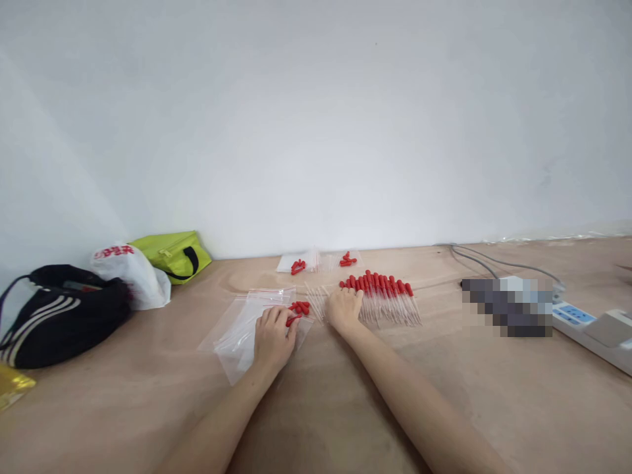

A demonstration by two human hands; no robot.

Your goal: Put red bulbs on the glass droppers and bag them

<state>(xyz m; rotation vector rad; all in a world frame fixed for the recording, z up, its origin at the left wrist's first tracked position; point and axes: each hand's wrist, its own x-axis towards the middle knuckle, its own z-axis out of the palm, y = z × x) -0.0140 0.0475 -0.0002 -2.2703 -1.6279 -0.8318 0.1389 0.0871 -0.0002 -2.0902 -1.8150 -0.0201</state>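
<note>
My left hand (pixel 273 332) is over the clear zip bags (pixel 234 329), its thumb and fingers closed round a small red rubber-like piece (pixel 293 320). Several more such red pieces (pixel 302 307) lie in a small pile just beyond its fingertips. My right hand (pixel 344 307) is curled down on the table between loose thin pale sticks (pixel 316 299) and a row of red-tipped sticks (pixel 382 284). What its fingers grip, if anything, is hidden. The row's sticks lie side by side, red ends toward the wall.
Near the wall lie small bags with red pieces (pixel 298 266) and further red pieces (pixel 347 259). At left stand a black bag (pixel 69 322), a white plastic bag (pixel 131 276) and a lime-green pouch (pixel 172 253). A power strip (pixel 575 316) and grey cable (pixel 513 263) are at right.
</note>
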